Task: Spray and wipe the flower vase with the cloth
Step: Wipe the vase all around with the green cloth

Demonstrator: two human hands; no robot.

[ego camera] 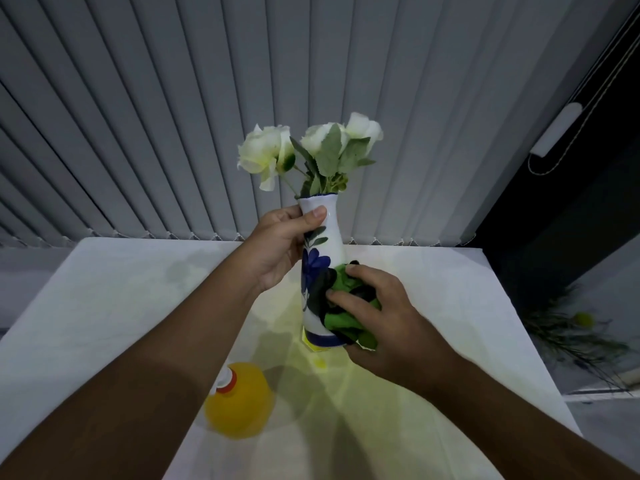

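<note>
Seen from above, two bare forearms reach over a white table. The left hand grips the neck of a white vase painted with a blue flower, thumb across the front just under the rim and the other fingers hidden behind it. The vase is held upright over the middle of the table; whether its base touches the tabletop cannot be told, though a yellow patch shows just beneath the base. White roses with green leaves stand in its mouth. The right hand clutches a bunched green cloth and presses it against the lower right side of the vase, covering that part of the pattern; dark patches in the cloth are hard to make out. Near the left forearm stands a yellow bottle with a red and white collar, its top hidden behind the arm. Grey vertical blinds fill the background. At right, a dark, blurry plant is partly cut off.
</note>
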